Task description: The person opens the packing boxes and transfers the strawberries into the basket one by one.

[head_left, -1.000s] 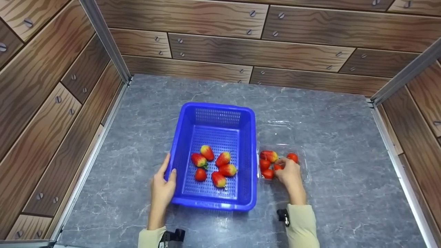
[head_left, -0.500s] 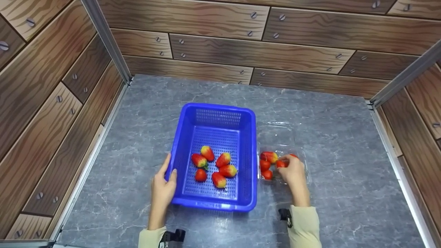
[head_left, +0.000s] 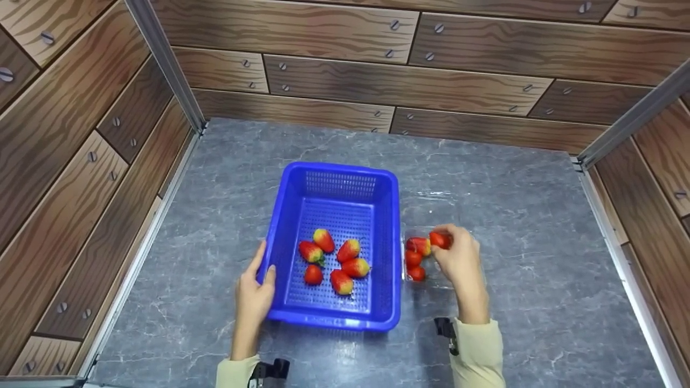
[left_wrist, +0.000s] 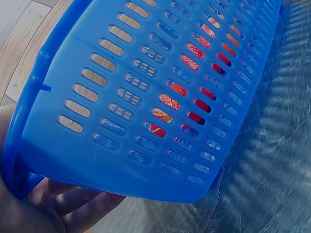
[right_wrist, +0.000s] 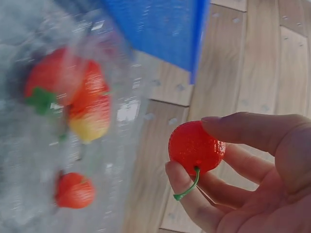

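My left hand [head_left: 254, 293] grips the left rim of a blue perforated basket [head_left: 395, 242]; in the left wrist view its fingers show beneath the rim. Several red-and-yellow strawberries [head_left: 356, 267] and a redder one [head_left: 313, 275] lie inside on the basket floor. My right hand [head_left: 461, 261] pinches a red strawberry [right_wrist: 194, 145] with a thin green stem between thumb and fingers, above a clear plastic box [head_left: 437, 277]. Left in that box's left part are a red-and-yellow strawberry [head_left: 418, 246] and two red ones, one at the near corner [head_left: 416, 274]. The hand hides part of the box.
The box stands against the basket's right side, and its transparent lid [head_left: 435, 202] is folded back behind it. Grey marbled tabletop [head_left: 539, 242] surrounds both. Wood-patterned panels [head_left: 345, 75] wall in the back and sides.
My right hand reached among the strawberries in the box, took hold of a red one and has raised it away from the others. The left hand and basket stay put.
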`<action>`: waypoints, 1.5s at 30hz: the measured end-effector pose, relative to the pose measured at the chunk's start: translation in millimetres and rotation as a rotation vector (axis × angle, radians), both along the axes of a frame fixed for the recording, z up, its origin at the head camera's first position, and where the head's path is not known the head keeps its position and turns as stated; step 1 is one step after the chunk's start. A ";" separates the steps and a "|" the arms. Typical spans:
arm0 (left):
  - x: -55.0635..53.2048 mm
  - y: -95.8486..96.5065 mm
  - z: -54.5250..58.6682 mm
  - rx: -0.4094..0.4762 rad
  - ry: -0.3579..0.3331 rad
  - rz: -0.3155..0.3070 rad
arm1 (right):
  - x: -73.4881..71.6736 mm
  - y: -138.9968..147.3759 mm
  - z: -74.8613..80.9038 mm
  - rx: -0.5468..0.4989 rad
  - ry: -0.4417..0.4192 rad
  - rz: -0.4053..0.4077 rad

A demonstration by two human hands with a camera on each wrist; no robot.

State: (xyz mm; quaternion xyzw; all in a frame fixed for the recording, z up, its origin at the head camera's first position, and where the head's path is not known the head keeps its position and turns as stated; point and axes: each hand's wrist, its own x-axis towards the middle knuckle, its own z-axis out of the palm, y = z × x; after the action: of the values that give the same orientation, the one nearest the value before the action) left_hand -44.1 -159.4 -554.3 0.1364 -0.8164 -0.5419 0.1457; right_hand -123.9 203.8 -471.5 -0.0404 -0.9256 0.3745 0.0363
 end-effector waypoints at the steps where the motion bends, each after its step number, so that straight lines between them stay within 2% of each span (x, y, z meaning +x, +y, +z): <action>1: 0.2 -0.3 -0.3 -0.001 0.000 0.002 | 0.5 -3.4 3.5 -0.001 0.016 0.006; 6: 0.6 -1.7 -1.5 -0.012 0.009 0.004 | 3.4 -23.5 15.4 -0.014 0.100 0.039; 11: 0.3 -1.1 -0.1 -0.005 0.002 0.007 | 5.1 -46.3 20.9 -0.020 0.210 0.128; 16: -0.1 -0.6 -0.7 -0.001 -0.012 0.000 | 9.1 -66.6 24.9 -0.032 0.232 0.202; 25: 0.7 -0.3 0.1 -0.009 -0.002 0.001 | 20.9 -99.7 26.4 -0.013 0.183 0.302; 32: 0.1 0.1 -0.3 -0.013 -0.002 0.008 | 19.3 -126.5 29.9 0.034 0.139 0.417; 37: -0.8 0.1 -0.6 -0.025 0.001 0.007 | 15.3 -143.3 27.8 0.051 0.037 0.510; 41: -0.1 0.1 0.1 -0.032 -0.010 0.010 | 14.7 -153.9 18.9 0.060 -0.067 0.561; 45: 0.1 0.0 -0.1 -0.041 -0.006 0.016 | 16.4 -160.8 8.0 0.078 -0.121 0.616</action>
State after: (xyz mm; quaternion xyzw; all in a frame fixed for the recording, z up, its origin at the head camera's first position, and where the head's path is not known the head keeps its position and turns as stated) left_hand -44.0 -159.4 -554.4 0.1417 -0.8266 -0.5235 0.1504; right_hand -107.5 43.1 -463.5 0.2208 -0.9085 0.3291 -0.1326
